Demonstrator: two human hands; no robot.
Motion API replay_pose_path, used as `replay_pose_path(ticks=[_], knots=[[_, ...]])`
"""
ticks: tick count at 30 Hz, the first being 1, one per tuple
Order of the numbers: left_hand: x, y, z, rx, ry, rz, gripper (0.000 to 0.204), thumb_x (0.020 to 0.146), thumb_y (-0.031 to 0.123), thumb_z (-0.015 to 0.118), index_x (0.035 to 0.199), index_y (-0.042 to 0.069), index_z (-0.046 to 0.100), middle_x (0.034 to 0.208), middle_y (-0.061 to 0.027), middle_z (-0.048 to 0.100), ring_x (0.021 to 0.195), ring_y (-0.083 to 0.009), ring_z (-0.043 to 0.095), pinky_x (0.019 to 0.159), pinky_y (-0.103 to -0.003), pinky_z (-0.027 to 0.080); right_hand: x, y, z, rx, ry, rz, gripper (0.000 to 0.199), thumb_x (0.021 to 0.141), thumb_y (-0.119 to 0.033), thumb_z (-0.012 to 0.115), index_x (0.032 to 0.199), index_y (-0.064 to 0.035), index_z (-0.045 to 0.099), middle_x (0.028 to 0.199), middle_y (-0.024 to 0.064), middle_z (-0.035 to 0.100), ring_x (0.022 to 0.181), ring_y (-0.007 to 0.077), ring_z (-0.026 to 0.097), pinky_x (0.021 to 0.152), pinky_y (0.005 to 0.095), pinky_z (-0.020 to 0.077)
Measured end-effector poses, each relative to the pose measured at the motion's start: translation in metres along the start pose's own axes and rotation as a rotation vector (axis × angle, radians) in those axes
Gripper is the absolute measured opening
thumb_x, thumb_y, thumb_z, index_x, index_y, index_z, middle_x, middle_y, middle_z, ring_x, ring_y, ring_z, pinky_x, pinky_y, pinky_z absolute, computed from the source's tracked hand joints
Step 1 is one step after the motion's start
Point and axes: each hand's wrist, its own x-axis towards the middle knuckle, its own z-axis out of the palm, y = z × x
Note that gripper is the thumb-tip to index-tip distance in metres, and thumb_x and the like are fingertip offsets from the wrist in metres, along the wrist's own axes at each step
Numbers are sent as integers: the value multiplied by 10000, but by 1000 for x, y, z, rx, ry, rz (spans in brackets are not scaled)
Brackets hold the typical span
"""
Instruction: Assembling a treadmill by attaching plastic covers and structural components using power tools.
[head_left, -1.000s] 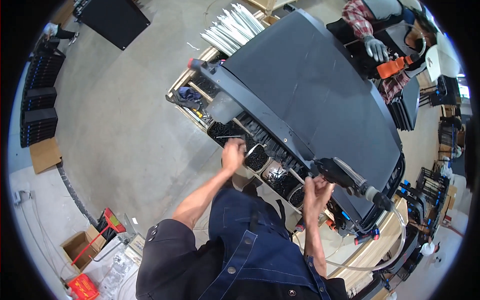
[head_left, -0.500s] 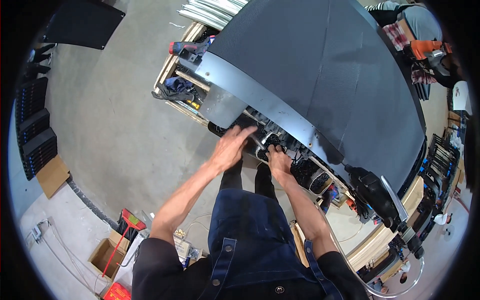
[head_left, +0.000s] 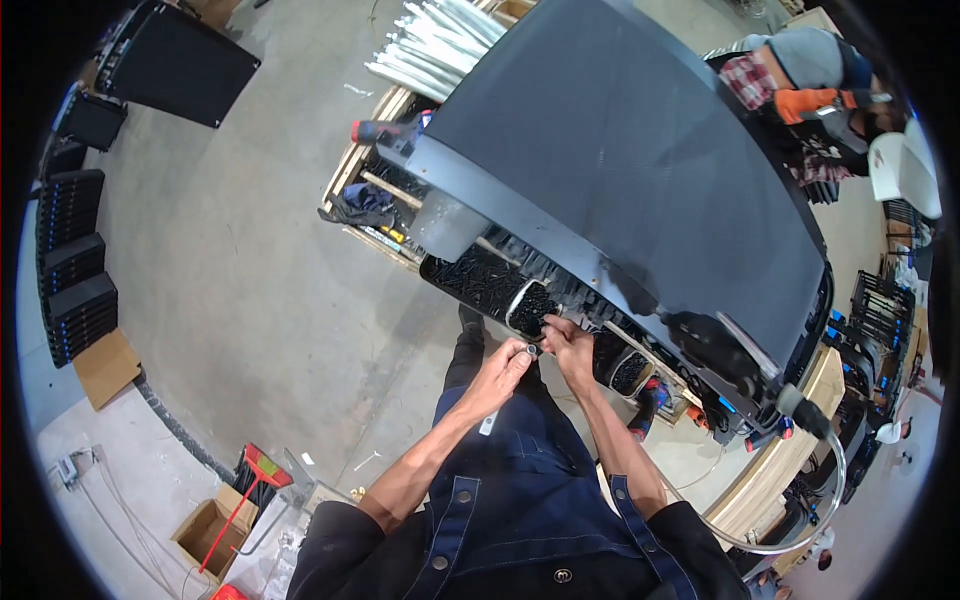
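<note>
My left hand (head_left: 497, 382) is closed round a metal ratchet wrench (head_left: 487, 424); its round head shows at my fingertips and its handle end below my palm. Close beside that head, my right hand (head_left: 569, 352) is pinched, and whatever its fingertips hold is too small to make out. Both hands are in front of my apron, just short of a white-rimmed container (head_left: 512, 308) of small black fasteners. Left of this container, a black tray (head_left: 452, 294) holds many loose black bolts. The large dark curved panel (head_left: 610, 150) lies beyond, its grey edge facing me.
A black power tool (head_left: 705, 352) with a clear hose (head_left: 836, 470) rests at the panel's right end. Another fastener container (head_left: 628, 373) stands right of my hands. White tubes (head_left: 425, 55) lie at the far left. At the far right, a person (head_left: 805, 65) is near an orange tool (head_left: 805, 104).
Both hands have drawn back from the bins toward my body. The wrench, formerly over the bins, is now in front of my apron. The fastener bins are now more exposed.
</note>
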Motion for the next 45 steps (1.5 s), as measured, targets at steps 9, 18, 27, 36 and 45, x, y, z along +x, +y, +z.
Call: replay_pose_path(ticks=[9,18,27,36,45], knots=[[-31,66,74,-29,-48,174,307,1016,274,614,1144,0,557,930,-63,600,733,-116,639,591,-258,547,-119,-136,-60,297,-171,-239,216,915,-43,717,1104,54,680,1021,150,725,868,173,703,780,295,590],[-54,84,161,-23,-5,416,247,1016,206,614,1134,-4,557,984,-52,610,817,-110,612,739,-272,534,-160,-171,-113,212,-190,-756,187,805,81,767,977,22,722,951,124,708,877,174,679,718,268,546],[-69,75,212,669,661,991,249,885,9,701,1126,24,640,854,-129,633,749,-270,625,669,-327,502,-182,-164,-118,-9,-19,-973,190,831,90,742,1000,31,678,1016,147,654,887,186,656,747,272,537],[-29,68,175,95,301,369,262,904,191,765,1064,-10,714,920,-43,710,846,-93,621,748,-269,511,-146,-143,-114,-144,-4,-869,160,883,8,705,1042,-8,701,1167,152,626,1047,228,637,871,315,522],[111,-5,107,-443,-23,-205,308,879,328,763,1007,65,667,740,66,514,582,-3,391,455,-176,261,-115,-222,-128,51,170,-471,643,765,40,780,1363,-10,549,1380,131,558,1161,173,591,953,324,509]])
